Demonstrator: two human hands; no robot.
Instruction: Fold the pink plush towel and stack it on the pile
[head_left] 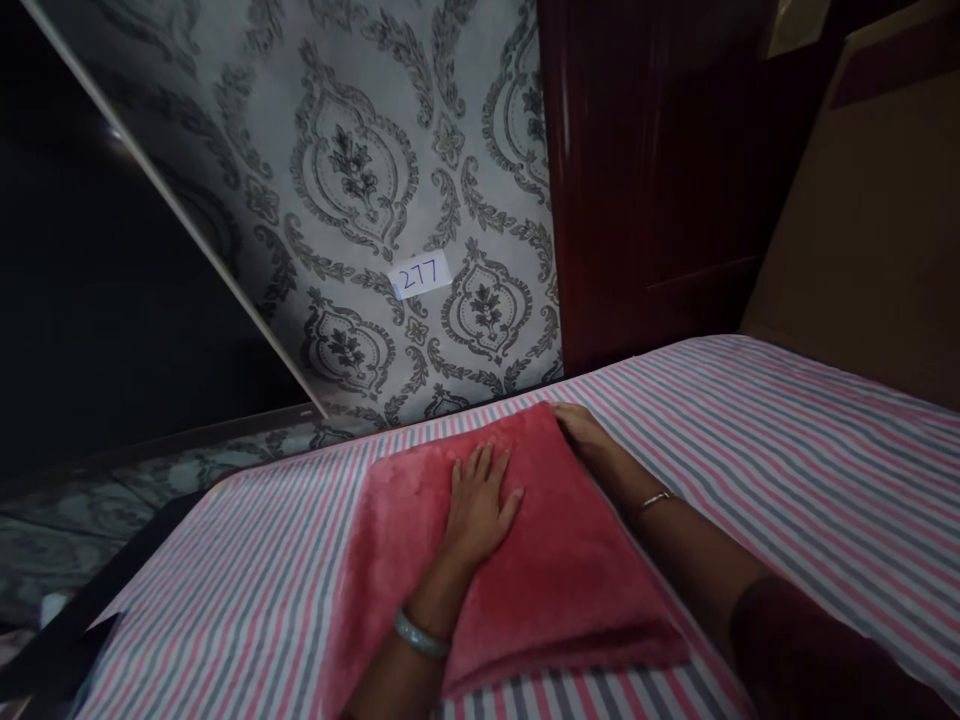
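Observation:
A folded red plush cloth [555,570] lies on a bed covered with a pink, grey and white striped sheet [787,450]. My left hand [478,500] rests flat on top of the cloth, fingers apart, a pale green bangle on its wrist. At the cloth's far right corner lies my right hand [589,435], fingers curled around the edge, with a thin metal bangle on the wrist. The fingertips of that hand are hidden under the corner.
Behind the bed is a wall with grey damask wallpaper [360,180] and a small white label reading 277 [421,275]. A dark red wooden panel [652,180] stands to the right, a brown board [870,220] beyond it. A dark opening lies at left.

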